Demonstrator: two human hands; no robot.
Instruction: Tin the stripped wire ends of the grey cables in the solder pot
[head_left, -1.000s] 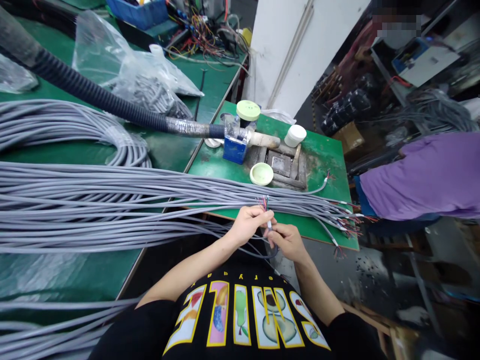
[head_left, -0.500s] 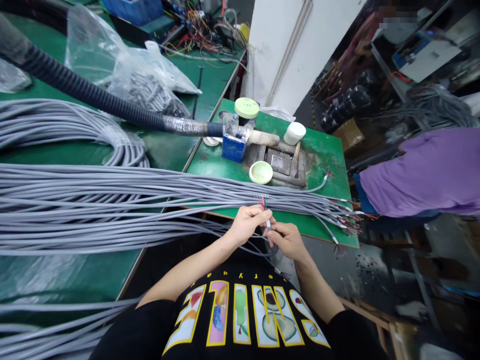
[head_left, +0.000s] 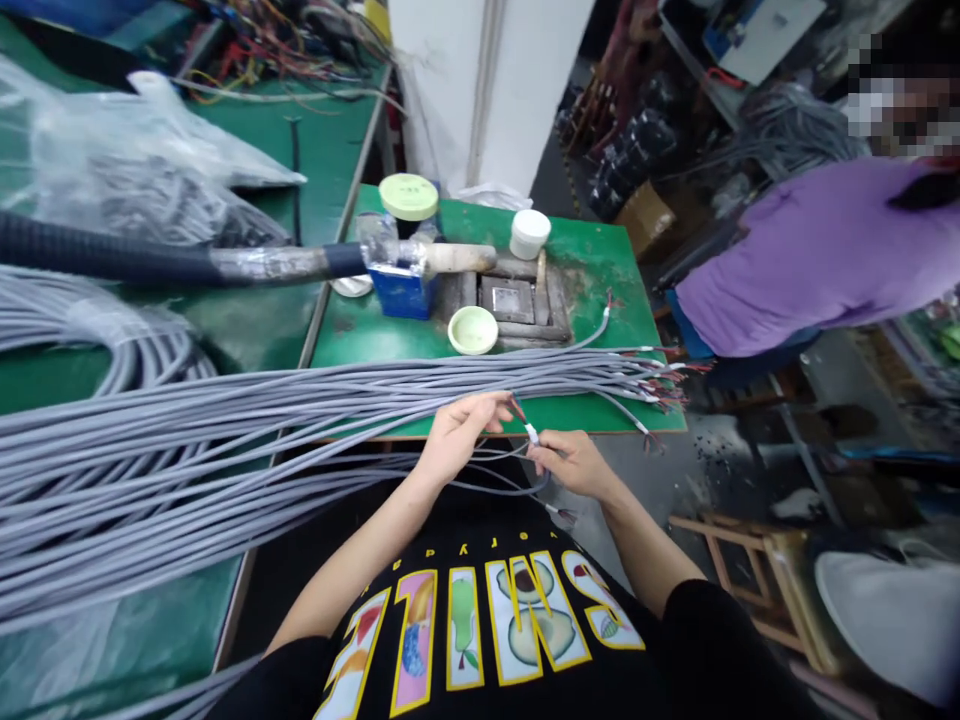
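My left hand (head_left: 457, 435) and my right hand (head_left: 571, 462) meet just below the front edge of a small green table (head_left: 600, 290). The right hand pinches the end of a grey cable (head_left: 531, 434), whose white stripped tip points up between the hands. The left hand's fingers pinch the thin coloured wires (head_left: 516, 408) at that cable's end. A thick bundle of grey cables (head_left: 225, 420) runs from the left across the benches, its stripped ends (head_left: 652, 385) fanning out at the right.
On the small table stand a blue block (head_left: 401, 290), a square metal fixture (head_left: 504, 298), a pale green lid (head_left: 472, 329) and white jars (head_left: 529, 232). A black corrugated hose (head_left: 112, 260) crosses from the left. A person in a purple shirt (head_left: 810, 260) bends at the right.
The view has swung to the right and down. My left hand has drawn slightly away from the right, pulling the coloured wires out from the cable end.
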